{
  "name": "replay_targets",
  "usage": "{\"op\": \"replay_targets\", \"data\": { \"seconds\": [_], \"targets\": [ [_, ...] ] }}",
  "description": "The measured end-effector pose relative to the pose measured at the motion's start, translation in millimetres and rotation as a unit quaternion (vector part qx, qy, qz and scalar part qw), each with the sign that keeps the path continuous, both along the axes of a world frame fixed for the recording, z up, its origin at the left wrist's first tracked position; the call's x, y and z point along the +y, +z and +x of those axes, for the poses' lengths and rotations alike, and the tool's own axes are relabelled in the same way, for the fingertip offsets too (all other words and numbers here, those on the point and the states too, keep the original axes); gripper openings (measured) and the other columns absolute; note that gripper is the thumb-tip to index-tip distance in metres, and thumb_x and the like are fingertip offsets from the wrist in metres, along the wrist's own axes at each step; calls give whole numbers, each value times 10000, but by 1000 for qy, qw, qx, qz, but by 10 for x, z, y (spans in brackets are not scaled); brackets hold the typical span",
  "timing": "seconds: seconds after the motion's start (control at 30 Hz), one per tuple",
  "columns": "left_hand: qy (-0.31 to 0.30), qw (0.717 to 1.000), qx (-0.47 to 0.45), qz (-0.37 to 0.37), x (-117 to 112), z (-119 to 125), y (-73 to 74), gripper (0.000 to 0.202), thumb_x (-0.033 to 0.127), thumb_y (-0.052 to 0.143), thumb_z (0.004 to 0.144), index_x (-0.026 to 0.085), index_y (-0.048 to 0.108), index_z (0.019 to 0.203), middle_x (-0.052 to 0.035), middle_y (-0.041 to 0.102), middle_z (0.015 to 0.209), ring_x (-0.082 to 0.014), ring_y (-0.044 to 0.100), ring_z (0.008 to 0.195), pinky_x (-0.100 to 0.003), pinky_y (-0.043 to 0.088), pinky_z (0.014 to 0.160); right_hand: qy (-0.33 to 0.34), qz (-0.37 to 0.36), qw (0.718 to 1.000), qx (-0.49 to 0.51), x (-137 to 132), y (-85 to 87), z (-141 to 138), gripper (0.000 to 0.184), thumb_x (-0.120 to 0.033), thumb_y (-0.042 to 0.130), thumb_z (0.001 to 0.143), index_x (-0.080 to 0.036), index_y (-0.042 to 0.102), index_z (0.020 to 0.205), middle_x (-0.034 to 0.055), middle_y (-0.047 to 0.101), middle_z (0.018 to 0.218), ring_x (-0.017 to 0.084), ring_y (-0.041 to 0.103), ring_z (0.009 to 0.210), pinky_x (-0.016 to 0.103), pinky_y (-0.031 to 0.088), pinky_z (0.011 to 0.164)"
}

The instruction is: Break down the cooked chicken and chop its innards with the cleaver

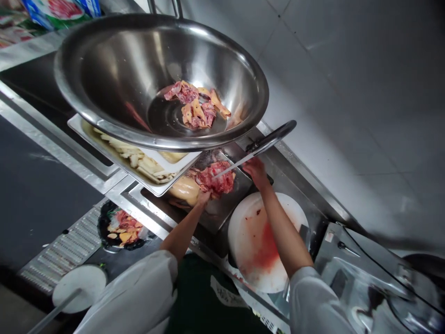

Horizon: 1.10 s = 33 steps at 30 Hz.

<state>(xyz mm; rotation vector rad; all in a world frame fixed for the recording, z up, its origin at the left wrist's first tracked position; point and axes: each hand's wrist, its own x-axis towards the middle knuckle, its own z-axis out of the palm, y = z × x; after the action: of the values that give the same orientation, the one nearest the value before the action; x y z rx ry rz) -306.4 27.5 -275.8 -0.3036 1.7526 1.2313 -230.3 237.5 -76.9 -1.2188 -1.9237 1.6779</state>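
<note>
My left hand (204, 197) is closed on the edge of a raw, red poultry carcass (222, 178) above a steel basin (239, 188). From a metal tube like a tap spout (274, 138), a thin pale streak like water runs onto the meat. My right hand (255, 171) is at the basin's far edge, beneath the tube; its fingertips are partly hidden, so its grip cannot be made out. Pale, yellowish plucked poultry (186, 190) lies in the basin beside my left hand. Above, a large steel bowl (114, 83) contains several chopped meat pieces (200, 111).
A tray of pale cut strips (139, 160) is under the bowl. To the right lies a round white chopping board (243, 222) with red stains. A black-lined container of meat pieces (125, 227) and a white lid with a handle (79, 287) are lower left. A tiled wall rises behind.
</note>
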Motion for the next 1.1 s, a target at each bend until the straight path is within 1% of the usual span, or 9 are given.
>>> {"op": "replay_targets", "data": {
  "seconds": [0.1,0.2,0.37,0.47,0.63,0.83,0.97,1.03,1.1],
  "targets": [
    [-78,996,17,-49,-89,68,-173,162,184,753,673,157,679,815,-58,716,774,-244,707,867,-279,535,715,4,-52,989,138,-44,518,3,502,-330,708,710,-267,630,1202,48,726,1223,230,692,1141,440,521,1076],
    [-134,985,49,-96,-166,122,-238,464,170,808,675,101,678,1115,-156,737,1092,-312,678,1113,-336,528,902,-2,-33,981,190,-97,875,-152,450,-400,692,775,-297,622,1207,41,715,1245,235,674,1195,463,542,1047],
    [-183,958,146,-168,-164,282,-127,877,273,776,776,40,380,1522,-304,511,1452,-391,546,1318,-447,450,1071,-116,-3,974,195,-113,985,-417,378,-610,668,866,-253,557,921,-7,656,796,190,727,894,334,617,777],
    [-297,889,306,-165,-90,363,-71,726,275,610,890,38,395,1541,-309,459,1501,-411,471,1389,-518,367,1156,-161,9,971,175,-119,984,-272,459,-626,742,831,-243,488,824,-73,518,629,143,681,692,264,589,668],
    [-579,704,410,17,140,336,-283,587,154,412,933,54,520,1500,-246,431,1591,-371,293,1543,-590,141,1263,-144,33,987,56,-96,1058,115,445,-600,755,837,-229,515,780,-61,538,595,144,648,611,234,521,536],
    [-642,650,407,3,184,524,-743,686,219,525,893,-17,464,1534,-327,312,1624,-473,209,1558,-701,111,1221,-131,53,990,-8,-52,1011,100,368,-532,667,924,-223,546,764,-11,586,614,178,686,653,258,536,533],
    [-651,695,285,110,24,662,-884,394,137,680,759,78,778,1137,-256,592,1439,-402,405,1473,-559,215,1252,-127,46,991,-3,-15,943,133,329,-464,648,950,-215,555,756,-7,590,600,169,682,618,261,554,524],
    [-625,736,235,112,4,631,-923,193,110,714,745,125,795,920,-184,711,1259,-312,539,1355,-436,320,1218,-124,46,991,3,34,911,188,303,-432,652,953,-205,574,768,-3,598,601,166,680,605,261,558,517],
    [-576,779,232,82,20,567,-946,131,160,718,828,129,770,945,-137,729,1173,-249,616,1231,-391,427,1132,-118,49,992,14,101,877,250,277,-404,645,964,-194,595,791,0,611,613,161,682,599,261,563,519]
  ]
}}
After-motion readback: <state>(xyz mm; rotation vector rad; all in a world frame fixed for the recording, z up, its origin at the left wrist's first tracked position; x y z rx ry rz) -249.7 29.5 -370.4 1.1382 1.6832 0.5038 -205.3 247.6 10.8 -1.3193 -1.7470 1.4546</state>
